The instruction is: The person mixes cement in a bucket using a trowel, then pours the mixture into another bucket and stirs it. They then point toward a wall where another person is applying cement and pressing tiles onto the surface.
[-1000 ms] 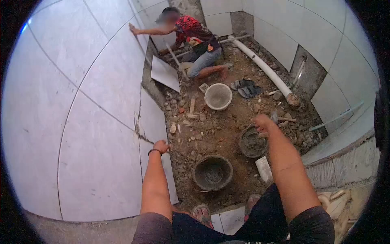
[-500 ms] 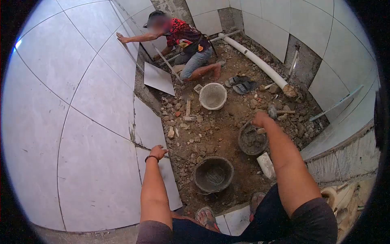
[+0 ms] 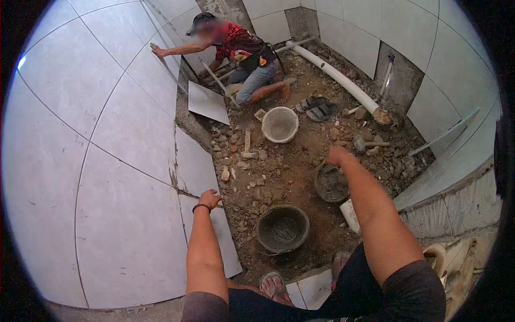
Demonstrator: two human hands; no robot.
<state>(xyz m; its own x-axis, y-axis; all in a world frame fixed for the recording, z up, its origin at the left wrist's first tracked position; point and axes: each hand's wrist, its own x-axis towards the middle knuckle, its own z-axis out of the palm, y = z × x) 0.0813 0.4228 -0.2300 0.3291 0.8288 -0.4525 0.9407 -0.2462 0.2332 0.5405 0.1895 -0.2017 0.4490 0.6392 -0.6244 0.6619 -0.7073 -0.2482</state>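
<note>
The right hand point(image 3: 338, 156) is positioned directly above the far rim of the mortar pan point(image 3: 331, 185). Its fingers are curled into a tight fist; it cannot be determined whether they enclose anything. The mortar pan is a dark, round, shallow vessel with grey mix in it, set on the dirt floor point(image 3: 289, 172) ahead of the person's feet.

The left hand point(image 3: 209, 199) is well to the left of the mortar pan, at the upper corner of a pale tile point(image 3: 217, 241) at the foot of the tiled wall point(image 3: 107, 161). Its fingers are bent and laid on the tile edge; it cannot be determined whether they clasp it.

Positions relative to the mortar pan:
- Black basin point(image 3: 282, 228): near, on the near-left side, standing upright.
- White block point(image 3: 350, 213): just beside the near rim, lying on the floor.
- Hammer point(image 3: 367, 144): near, on the far-right side, lying among rubble.
- White bucket point(image 3: 279, 124): apart, on the far-left side, upright.
- Sandals point(image 3: 316, 110): beyond the white bucket, as a pair.
- White pipe point(image 3: 338, 78): well apart, lying diagonally along the far wall.
- Loose tile point(image 3: 208, 102): well apart, far left, leaning at the wall base.
- A co-worker point(image 3: 247, 53): farthest, crouched, with one hand pressed flat on the tiled wall.
</note>
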